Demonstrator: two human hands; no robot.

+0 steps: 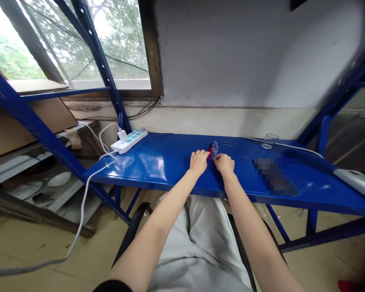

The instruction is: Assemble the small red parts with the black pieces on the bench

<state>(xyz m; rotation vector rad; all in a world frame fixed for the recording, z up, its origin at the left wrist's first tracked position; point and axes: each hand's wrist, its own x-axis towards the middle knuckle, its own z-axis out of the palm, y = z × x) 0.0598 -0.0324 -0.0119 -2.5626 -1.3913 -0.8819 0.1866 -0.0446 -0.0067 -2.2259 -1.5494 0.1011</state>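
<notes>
My left hand rests at the middle of the blue table, fingers bent and closed at a small red and black object. Its lower part is hidden by those fingers, so its exact kind does not show. Right beside it stands a clear, knobbly plastic piece, between my two hands. My right hand is closed in a pinch just below the clear piece; what its fingertips hold is too small to tell. Several tiny metal pieces lie in rows a little behind and to the right.
The blue table backs onto a wall. On its left lies a white power strip with a plug and cable. A clear glass cup, a blurred-out dark object and a white device are to the right. Blue posts flank the table.
</notes>
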